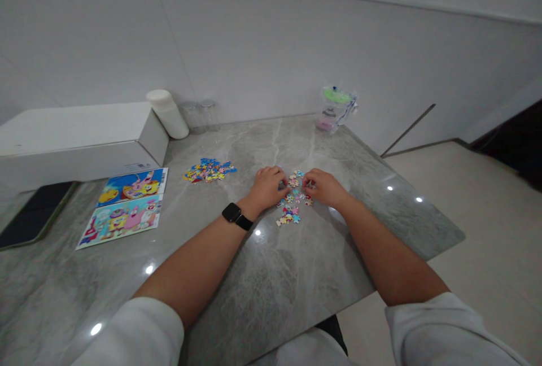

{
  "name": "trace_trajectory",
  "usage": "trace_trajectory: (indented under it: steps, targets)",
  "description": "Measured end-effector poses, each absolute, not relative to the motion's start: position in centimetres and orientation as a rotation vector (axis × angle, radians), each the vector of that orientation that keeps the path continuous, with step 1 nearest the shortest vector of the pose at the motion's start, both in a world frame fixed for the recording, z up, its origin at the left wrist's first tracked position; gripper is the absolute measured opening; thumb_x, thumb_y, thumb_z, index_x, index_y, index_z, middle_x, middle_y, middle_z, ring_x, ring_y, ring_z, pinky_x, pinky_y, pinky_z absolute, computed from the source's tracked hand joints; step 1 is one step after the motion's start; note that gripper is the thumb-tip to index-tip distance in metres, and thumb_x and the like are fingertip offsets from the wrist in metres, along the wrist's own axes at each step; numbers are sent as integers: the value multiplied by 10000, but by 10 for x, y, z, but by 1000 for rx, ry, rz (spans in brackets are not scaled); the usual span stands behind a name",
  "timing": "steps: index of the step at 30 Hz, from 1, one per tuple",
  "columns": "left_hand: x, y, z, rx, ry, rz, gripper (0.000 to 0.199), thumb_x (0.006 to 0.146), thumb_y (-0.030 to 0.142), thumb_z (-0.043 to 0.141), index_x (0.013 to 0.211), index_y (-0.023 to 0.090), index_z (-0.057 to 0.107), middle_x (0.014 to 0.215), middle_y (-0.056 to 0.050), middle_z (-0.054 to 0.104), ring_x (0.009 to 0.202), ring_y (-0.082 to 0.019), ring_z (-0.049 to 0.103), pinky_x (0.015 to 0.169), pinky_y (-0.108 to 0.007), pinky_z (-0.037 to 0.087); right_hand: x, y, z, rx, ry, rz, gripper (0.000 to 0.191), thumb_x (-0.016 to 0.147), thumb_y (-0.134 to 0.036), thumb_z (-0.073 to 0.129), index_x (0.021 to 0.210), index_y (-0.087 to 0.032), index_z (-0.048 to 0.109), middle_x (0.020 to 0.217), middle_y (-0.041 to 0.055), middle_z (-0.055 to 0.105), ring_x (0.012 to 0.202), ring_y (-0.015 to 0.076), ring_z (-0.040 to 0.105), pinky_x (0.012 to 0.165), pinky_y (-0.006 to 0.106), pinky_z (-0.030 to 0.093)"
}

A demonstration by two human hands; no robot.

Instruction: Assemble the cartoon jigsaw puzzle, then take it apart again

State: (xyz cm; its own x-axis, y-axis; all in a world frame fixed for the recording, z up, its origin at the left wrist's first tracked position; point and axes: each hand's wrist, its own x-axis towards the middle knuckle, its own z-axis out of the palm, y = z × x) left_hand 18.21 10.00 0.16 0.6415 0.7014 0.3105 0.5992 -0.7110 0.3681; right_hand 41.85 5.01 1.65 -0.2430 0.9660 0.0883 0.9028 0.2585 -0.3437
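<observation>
Small jigsaw puzzle pieces (290,214) lie loosely grouped on the grey table between my two hands, some of them overlapping. On the left of this group my left hand (270,185) rests with curled fingers, thumb and fingertips at the pieces. My right hand (320,186) is at the right side, its fingers drawn together in a pinch over the pieces. What either hand's fingertips hold is too small to make out. A second pile of puzzle pieces (209,170), mostly blue and yellow, lies farther left.
Left of the pile are a cartoon picture sheet (131,208), a dark phone (36,213) and a long white box (80,134). A white bottle (168,114) and clear glasses (199,116) stand near the wall. A plastic bag (336,109) sits at the back right, near the table's edge (406,182).
</observation>
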Motion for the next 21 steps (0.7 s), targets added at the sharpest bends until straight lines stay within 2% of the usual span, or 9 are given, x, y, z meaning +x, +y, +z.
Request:
trace_trajectory:
  steps: [7,14,21]
  targets:
    - [179,103,5,2690,1111,636,63,944,281,701,985,245,732,1151,-73,687,1137,-265,586,1023,-449,420,432,49,28,-1792,-2317,366,136,902,-207,695,982,-243,799,1015,41,736,905,176,669,854,278,472]
    - [177,98,7,2822,1139,588,149,980,292,618,1010,229,750,1203,-102,675,1131,-294,569,1004,-489,401,446,50,27,-2032,-2218,287,180,914,-289,726,1063,-210,791,1048,76,735,887,186,664,851,298,475]
    - [184,90,9,2811,1044,564,224,1003,345,615,1165,265,748,1254,-91,666,1175,-292,558,1026,-473,395,441,53,21,-2000,-2259,378,77,865,-194,732,927,-203,777,990,54,752,869,169,679,823,268,479]
